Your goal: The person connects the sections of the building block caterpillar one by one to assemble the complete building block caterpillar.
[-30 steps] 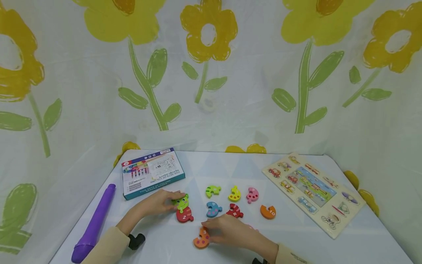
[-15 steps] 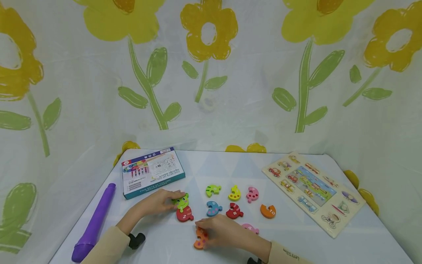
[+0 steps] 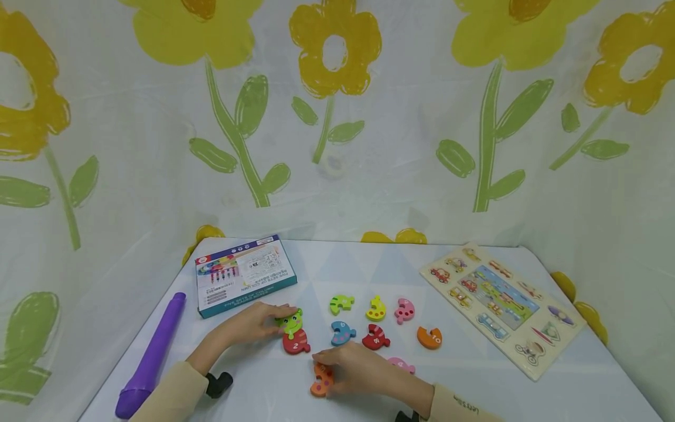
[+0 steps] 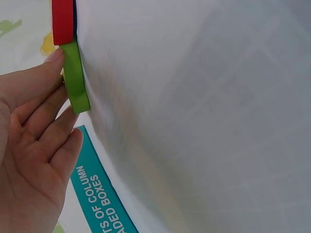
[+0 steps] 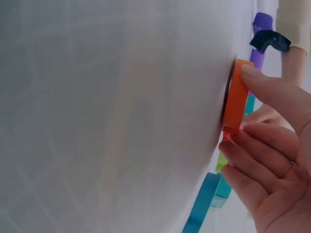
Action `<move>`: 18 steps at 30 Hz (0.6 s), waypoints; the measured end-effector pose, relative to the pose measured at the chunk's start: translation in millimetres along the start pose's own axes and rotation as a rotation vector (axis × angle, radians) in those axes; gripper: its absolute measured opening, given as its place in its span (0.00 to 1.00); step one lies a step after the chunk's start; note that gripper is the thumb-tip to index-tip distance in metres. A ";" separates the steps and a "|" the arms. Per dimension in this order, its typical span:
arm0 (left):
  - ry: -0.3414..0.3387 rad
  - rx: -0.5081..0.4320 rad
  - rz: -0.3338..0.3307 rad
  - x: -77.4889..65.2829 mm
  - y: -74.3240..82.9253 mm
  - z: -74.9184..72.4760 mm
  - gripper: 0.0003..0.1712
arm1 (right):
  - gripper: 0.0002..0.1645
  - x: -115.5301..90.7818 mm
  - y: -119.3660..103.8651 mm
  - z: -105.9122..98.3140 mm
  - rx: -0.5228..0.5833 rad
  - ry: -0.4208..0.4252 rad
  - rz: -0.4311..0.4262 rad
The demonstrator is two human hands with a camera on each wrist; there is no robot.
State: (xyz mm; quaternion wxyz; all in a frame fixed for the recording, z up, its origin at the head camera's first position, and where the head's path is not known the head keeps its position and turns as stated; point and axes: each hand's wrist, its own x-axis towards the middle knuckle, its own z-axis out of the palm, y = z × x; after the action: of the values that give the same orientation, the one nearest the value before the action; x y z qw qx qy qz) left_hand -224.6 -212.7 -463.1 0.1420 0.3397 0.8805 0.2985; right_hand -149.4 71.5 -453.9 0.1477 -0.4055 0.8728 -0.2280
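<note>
In the head view my left hand [image 3: 256,323] pinches the green caterpillar-head puzzle piece [image 3: 290,325] by its left side. Joined below it is a red striped piece [image 3: 296,341] marked 2, whose knob points right. My right hand [image 3: 364,372] holds an orange spotted puzzle piece [image 3: 321,384] below and right of the red one, a small gap apart. From the right wrist, the thumb lies on one edge of that orange piece [image 5: 236,97] and fingers reach its other end. The left wrist view has thumb and fingers on the green piece [image 4: 74,75].
Several loose number pieces lie beyond my right hand, among them a blue one [image 3: 343,333], a red one [image 3: 376,337] and an orange one [image 3: 429,337]. A boxed set [image 3: 245,276] and a purple stick [image 3: 153,357] lie left; a vehicle puzzle board [image 3: 503,310] lies right.
My right hand has moved slightly left over the orange spotted piece, which has turned a little, uncovering more of a pink piece behind the wrist. My left hand has kept still.
</note>
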 end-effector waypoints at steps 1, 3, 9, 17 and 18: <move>0.000 -0.001 0.001 0.0 -0.3 0.0 0.28 | 0.33 -0.1 0.5 -0.3 0.001 0.006 -0.005; 0.001 0.001 0.001 -0.1 -0.6 0.2 0.28 | 0.33 0.0 1.2 -1.0 -0.006 0.019 -0.020; 0.003 0.000 0.010 0.0 -1.1 0.1 0.28 | 0.33 2.0 1.0 -4.5 -0.037 0.049 -0.021; -0.008 -0.009 0.005 0.0 -2.2 0.8 0.28 | 0.32 7.8 2.1 -9.8 -0.087 0.056 -0.035; -0.009 -0.009 0.005 -0.2 -2.2 1.0 0.28 | 0.32 8.6 1.6 -10.5 -0.088 0.055 -0.029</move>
State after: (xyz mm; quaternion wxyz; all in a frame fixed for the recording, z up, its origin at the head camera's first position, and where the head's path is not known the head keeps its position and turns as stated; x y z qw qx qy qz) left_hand -225.1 -213.7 -465.2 0.1468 0.3427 0.8776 0.3013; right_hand -160.5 68.6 -446.4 0.1023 -0.4177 0.8798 -0.2024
